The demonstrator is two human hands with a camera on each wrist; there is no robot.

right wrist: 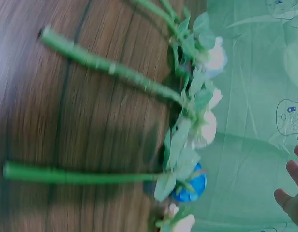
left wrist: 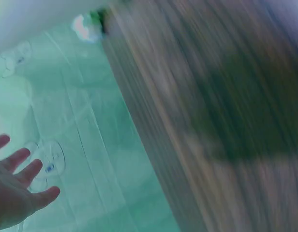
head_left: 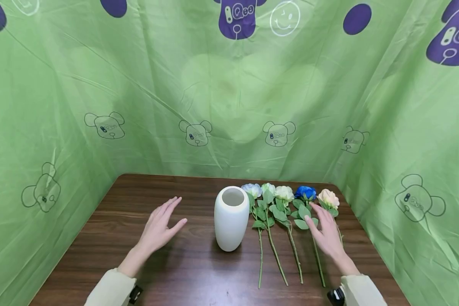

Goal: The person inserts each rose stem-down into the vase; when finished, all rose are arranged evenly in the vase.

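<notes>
A white vase [head_left: 231, 225] stands upright mid-table with its round mouth facing up. To its right lie several artificial flowers with long green stems: a pale blue one [head_left: 252, 190], two whitish ones, a deep blue rose [head_left: 305, 192] and a peach rose [head_left: 328, 198]. My left hand [head_left: 157, 227] hovers left of the vase, fingers extended, holding nothing. Over the stems of the blue and peach roses is my right hand [head_left: 327, 233], its fingers spread and relaxed. In the right wrist view, the blue rose [right wrist: 191, 186] lies apart from that hand [right wrist: 294, 188].
The brown wooden table [head_left: 191, 276] has rounded far corners. Green curtain fabric [head_left: 229, 93] printed with bear heads hangs behind it and along both sides. Each wrist wears a black strap, like this one [head_left: 135, 293] near the left sleeve.
</notes>
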